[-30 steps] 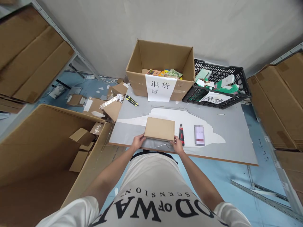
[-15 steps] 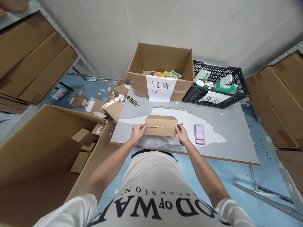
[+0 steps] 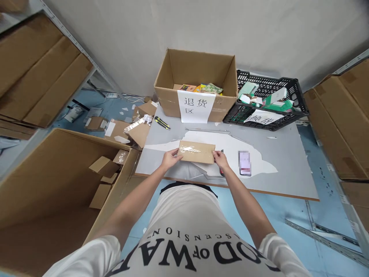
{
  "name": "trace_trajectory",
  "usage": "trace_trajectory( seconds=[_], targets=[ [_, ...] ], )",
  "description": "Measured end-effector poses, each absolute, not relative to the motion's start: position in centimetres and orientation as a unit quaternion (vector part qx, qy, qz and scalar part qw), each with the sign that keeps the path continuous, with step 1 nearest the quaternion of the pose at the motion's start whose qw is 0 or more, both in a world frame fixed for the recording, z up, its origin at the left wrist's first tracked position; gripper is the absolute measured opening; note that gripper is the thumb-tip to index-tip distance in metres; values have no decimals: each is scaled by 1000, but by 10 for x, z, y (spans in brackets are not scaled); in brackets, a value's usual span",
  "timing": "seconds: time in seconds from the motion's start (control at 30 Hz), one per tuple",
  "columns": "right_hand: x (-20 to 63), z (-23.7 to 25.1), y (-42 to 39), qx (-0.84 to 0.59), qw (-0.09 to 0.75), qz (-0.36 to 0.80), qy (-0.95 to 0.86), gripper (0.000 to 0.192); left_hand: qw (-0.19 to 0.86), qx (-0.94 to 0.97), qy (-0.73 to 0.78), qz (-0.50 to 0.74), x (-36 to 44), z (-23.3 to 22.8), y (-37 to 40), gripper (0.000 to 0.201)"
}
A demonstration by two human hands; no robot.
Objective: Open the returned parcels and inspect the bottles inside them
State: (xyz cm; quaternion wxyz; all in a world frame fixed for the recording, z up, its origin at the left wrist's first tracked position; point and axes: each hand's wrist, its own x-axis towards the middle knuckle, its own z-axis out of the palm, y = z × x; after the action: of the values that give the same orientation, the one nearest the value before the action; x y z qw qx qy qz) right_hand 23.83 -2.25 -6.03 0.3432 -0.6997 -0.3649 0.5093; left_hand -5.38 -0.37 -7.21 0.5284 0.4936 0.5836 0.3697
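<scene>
Along the worktop's [image 3: 296, 165] far edge a large carton [image 3: 169, 102] and a black crate [image 3: 292, 118] block the way, but room lies open between them and the small box [image 3: 197, 154], and from the phone [image 3: 245, 163] across to the right edge.

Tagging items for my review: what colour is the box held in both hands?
The held box is brown, seen in the head view.

Carton [image 3: 167, 102] behind box [image 3: 198, 152], phone [image 3: 245, 163] at right

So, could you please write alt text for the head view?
Left hand and right hand hold a taped cardboard box by its ends over a grey table. Behind stand an open carton and black crate; a phone lies nearby.
</scene>
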Motion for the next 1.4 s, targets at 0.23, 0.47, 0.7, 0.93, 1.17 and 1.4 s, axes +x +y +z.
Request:
trace_trajectory(
  seconds=[0.23, 0.47, 0.7, 0.93, 1.17, 1.4],
  targets=[
    [238, -63, -14, -701, 344, 534, -326, 26, 513, 428, 607, 431, -45, -83, -8, 68],
    [241, -70, -16, -695, 358, 525, -336, 31, 516, 423, 607, 431, -45, -85, -13, 65],
    [295, -90, -46, -813, 221, 296, -450, 34, 462, 485, 627, 398, -43, -83, -18, 63],
    [286, -111, -73, -841, 65, 298, -447, 48, 255, 660, 624, 331, -38, -64, -26, 35],
    [278, -113, -68, -853, 19, 297, -428, 47, 168, 775, 548, 265, -27, -56, -34, 26],
    [296, -88, -51, -827, 105, 336, -438, 48, 165, 865, 453, 140, -17, -56, -54, 46]
  ],
)
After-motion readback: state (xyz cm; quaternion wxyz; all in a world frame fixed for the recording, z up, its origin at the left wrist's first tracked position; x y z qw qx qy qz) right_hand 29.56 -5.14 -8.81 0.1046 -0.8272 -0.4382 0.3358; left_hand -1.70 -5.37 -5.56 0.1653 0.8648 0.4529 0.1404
